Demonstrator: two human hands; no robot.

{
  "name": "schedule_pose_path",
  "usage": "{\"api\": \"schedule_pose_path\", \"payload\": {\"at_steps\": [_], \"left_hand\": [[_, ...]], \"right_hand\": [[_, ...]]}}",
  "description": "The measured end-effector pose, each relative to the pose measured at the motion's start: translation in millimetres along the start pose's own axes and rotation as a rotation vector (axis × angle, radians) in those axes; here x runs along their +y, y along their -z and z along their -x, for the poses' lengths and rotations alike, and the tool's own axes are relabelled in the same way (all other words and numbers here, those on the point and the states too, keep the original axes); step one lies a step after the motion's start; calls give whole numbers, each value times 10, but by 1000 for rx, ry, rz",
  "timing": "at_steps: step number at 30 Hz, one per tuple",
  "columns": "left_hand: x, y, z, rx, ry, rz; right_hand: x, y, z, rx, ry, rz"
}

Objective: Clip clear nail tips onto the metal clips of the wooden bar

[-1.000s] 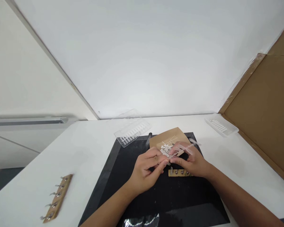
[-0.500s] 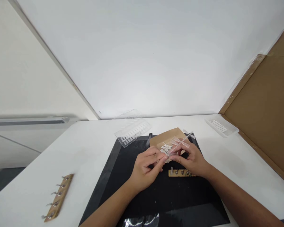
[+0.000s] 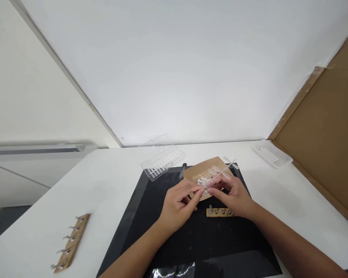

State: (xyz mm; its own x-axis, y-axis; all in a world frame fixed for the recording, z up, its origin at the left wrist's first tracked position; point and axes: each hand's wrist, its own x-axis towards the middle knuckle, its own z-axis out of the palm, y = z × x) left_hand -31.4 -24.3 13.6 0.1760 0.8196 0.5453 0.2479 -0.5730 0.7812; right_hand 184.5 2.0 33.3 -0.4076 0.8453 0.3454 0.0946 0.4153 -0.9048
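A clear plastic sprue of false nail tips [image 3: 226, 175] slants up and away from my right hand [image 3: 234, 197], whose thumb and fingers are closed on its lower part. My left hand [image 3: 178, 204] pinches at the near end of the same sprue, with its fingertips almost touching the right thumb; what exactly lies in the pinch is too small to make out. Just behind both hands stands a brown paper tray [image 3: 197, 170] holding small white pieces [image 3: 203, 180]. Below my right hand lies a wooden strip with metal clips [image 3: 220, 212], its right end hidden, and a clear tip stands at its left end.
A black mat [image 3: 208, 247] covers the middle of the white table [image 3: 110, 185]. A clear lidded case [image 3: 162, 164] with white nail tips sits behind left, a translucent tray [image 3: 272, 154] behind right. Another clip strip [image 3: 72, 243] lies left. Brown cardboard [image 3: 321, 143] walls the right.
Both hands stay over the paper tray. The sprue has shifted slightly down and left, and my right fingers have moved a little along it.
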Motion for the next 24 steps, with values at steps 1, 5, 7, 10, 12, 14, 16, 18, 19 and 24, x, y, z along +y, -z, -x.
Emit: {"api": "schedule_pose_path", "payload": {"at_steps": [1,5,7,10,12,14,16,18,19,24], "left_hand": [[3,3,-5,0,2,-3],[3,49,-41,-36,-43,-7],[3,89,-73,-76,-91,-11],[16,159,-136,-122,-174,-23],[29,206,-178,-134,-237,-32],[41,255,-208,-156,-281,-40],[46,304,-222,-205,-284,-54],[47,352,-222,-276,-262,-68],[48,374,-219,-323,-242,-66],[68,453,-218,-507,-164,-27]], "right_hand": [[2,-7,5,4,-6,1],[10,-29,32,19,-14,13],[11,-31,44,25,-24,11],[10,-27,50,50,-36,-21],[13,-27,48,62,-30,-69],[20,-30,46,70,-19,-131],[27,-35,46,77,-14,-184],[32,-38,49,84,-17,-210],[33,-38,51,84,-20,-215],[32,-25,53,60,-24,-233]]}}
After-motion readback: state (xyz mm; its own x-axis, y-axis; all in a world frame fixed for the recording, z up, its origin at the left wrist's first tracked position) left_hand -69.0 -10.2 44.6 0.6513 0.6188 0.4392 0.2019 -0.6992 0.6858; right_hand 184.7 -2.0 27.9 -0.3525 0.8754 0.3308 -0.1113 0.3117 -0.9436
